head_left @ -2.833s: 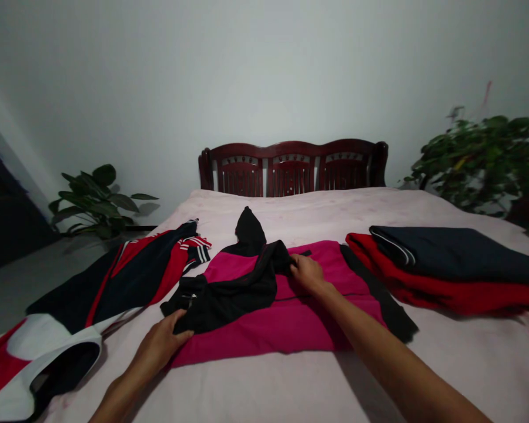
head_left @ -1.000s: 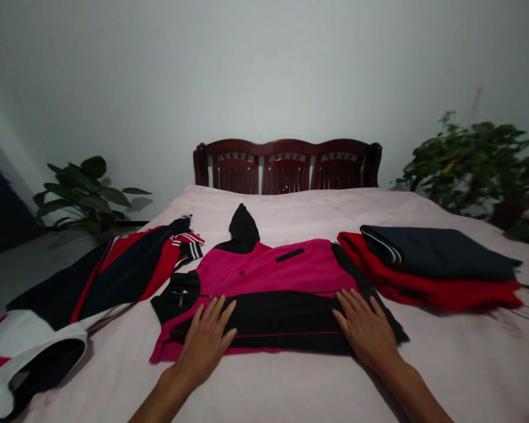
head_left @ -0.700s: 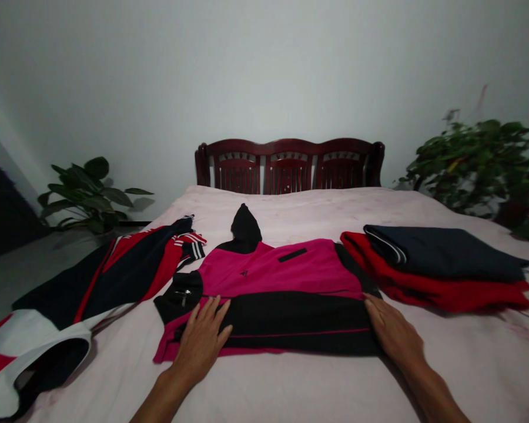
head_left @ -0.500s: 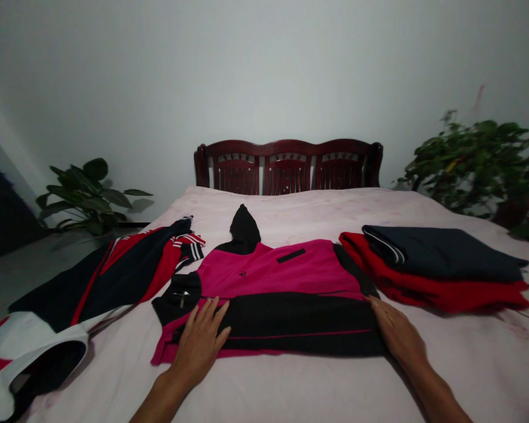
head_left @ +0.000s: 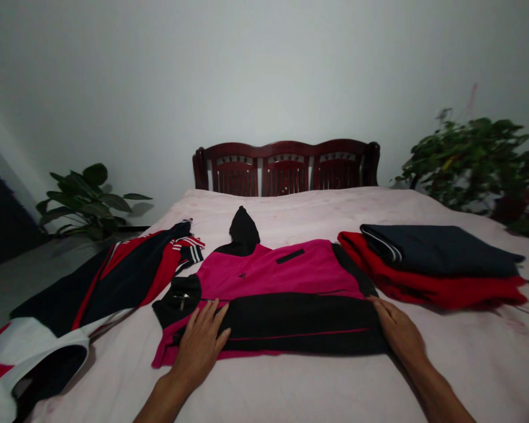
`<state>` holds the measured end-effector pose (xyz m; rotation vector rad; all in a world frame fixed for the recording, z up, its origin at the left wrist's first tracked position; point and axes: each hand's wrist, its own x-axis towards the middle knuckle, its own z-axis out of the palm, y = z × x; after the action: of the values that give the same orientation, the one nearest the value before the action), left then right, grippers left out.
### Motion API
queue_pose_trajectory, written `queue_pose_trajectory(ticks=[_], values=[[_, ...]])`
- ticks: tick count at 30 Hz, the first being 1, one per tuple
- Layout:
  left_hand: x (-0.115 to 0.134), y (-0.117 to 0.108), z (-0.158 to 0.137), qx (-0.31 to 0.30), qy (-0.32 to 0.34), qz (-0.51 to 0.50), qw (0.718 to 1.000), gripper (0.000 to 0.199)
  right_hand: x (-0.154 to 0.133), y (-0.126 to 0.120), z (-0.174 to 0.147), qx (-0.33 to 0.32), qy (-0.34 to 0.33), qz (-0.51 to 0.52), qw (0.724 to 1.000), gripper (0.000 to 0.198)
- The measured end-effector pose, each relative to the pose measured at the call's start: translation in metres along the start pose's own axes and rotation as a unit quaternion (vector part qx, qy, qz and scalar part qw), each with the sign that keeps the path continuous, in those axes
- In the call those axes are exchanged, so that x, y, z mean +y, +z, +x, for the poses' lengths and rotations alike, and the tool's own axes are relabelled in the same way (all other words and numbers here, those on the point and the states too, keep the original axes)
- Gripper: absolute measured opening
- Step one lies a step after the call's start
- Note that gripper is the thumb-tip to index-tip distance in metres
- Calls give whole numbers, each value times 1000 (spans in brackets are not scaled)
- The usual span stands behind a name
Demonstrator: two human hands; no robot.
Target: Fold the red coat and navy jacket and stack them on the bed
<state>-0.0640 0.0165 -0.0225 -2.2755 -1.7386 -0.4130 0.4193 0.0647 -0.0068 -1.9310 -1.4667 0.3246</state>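
A pink and black hooded jacket [head_left: 273,294] lies flat on the pale pink bed sheet [head_left: 291,388], near the middle of the bed, hood pointing toward the dark wooden headboard [head_left: 286,167]. A black sleeve is folded across the lower part of the garment. The left hand [head_left: 200,343] rests palm down on the jacket's lower left portion, fingers extended and spread, gripping nothing. The right hand [head_left: 397,332] lies flat at the jacket's right edge, fingers straight and touching the black fabric, likewise holding nothing. To the left of the jacket, just beside it, lies an unfolded red, navy and white track jacket [head_left: 110,282], its striped cuff touching the hooded jacket's shoulder area. To the right, close to the hooded jacket, sits a stack of folded garments: a navy folded garment [head_left: 441,249] on top of a red folded garment [head_left: 427,288]. Potted plants stand at the left [head_left: 88,197] and right [head_left: 476,158] of the bed.
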Motion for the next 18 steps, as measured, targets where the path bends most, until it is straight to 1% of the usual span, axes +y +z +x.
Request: queue_pose_trajectory(ticks=[7,14,18], values=[[2,-3,1,-10,-4,-3,1000,51,0,-1,-1,4,-7,5,1000,56],[2,-2,0,5,-1,1,1000,51,1,0,0,2,9,12,1000,54],[1,0,-1,5,1,0,1000,51,3,0,0,7,-1,21,1000,53]])
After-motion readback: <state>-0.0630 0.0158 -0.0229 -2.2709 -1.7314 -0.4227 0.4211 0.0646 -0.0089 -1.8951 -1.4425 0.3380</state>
